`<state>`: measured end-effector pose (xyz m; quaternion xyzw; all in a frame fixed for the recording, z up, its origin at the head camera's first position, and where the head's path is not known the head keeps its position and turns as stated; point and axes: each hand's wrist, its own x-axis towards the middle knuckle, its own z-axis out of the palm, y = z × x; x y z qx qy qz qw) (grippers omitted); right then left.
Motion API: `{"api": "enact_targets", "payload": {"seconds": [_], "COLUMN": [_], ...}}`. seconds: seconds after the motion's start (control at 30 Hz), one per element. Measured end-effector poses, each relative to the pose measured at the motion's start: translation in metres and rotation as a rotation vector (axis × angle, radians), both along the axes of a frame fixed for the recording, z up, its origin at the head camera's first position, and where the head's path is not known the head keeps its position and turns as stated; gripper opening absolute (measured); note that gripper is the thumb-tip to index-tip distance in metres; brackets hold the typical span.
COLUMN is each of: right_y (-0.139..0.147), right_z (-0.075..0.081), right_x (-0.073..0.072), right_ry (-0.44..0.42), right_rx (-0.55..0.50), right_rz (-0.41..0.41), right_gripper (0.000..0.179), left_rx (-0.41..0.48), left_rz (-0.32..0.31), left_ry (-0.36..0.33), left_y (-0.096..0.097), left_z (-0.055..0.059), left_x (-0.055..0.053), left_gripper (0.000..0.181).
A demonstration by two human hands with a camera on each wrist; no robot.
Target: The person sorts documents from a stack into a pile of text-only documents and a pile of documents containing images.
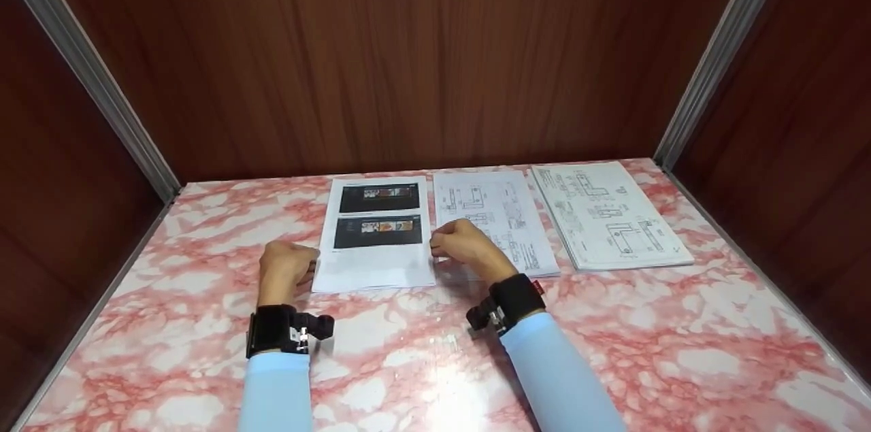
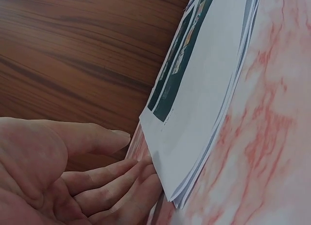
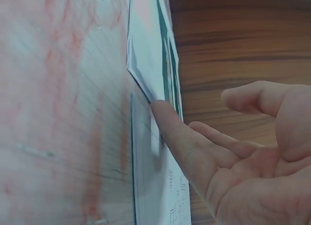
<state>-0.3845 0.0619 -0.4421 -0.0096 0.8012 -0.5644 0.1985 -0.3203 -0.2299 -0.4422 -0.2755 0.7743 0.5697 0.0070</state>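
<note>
A stack of printed sheets (image 1: pixel 374 267) with two dark screenshots lies on the left of three paper piles. My left hand (image 1: pixel 286 267) is at its left edge; in the left wrist view the fingertips (image 2: pixel 146 169) meet the paper's side, with the thumb held apart. On the opposite side is my right hand (image 1: pixel 469 248). A finger (image 3: pixel 167 115) of it touches the stack's right edge in the right wrist view, while the thumb stays away from the paper. Neither hand pinches the sheets. The right hand is above the middle pile of drawings (image 1: pixel 524 241), partly covering it.
A thicker pile of technical drawings (image 1: pixel 612 214) lies at the right. The red-and-white marbled table (image 1: pixel 408 364) is bounded by a brown wood-grain back panel (image 1: pixel 435 64) and side panels with metal corner posts (image 1: pixel 721 51).
</note>
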Motion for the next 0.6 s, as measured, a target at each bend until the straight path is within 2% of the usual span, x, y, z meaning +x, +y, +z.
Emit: {"api": "enact_targets", "payload": {"seconds": [0.13,0.33,0.6], "right_y": [0.0007,0.0008,-0.0007], "right_z": [0.001,0.0042,0.0007], "right_x": [0.0012,0.0027,-0.0002], "right_ry": [-0.018,-0.023,-0.058], "right_rx": [-0.012,-0.017,-0.111], "right_rz": [-0.002,0.002,-0.01], "right_gripper": [0.041,0.046,0.047], "left_rx": [-0.01,0.03,0.031], "left_rz": [-0.004,0.0,-0.006], "left_ry": [0.0,0.0,-0.025], "left_y": [0.0,0.001,0.0], "left_z": [-0.0001,-0.0009,-0.0011], "left_x": [0.0007,0.0007,-0.0008], "left_gripper": [0.031,0.031,0.034]}}
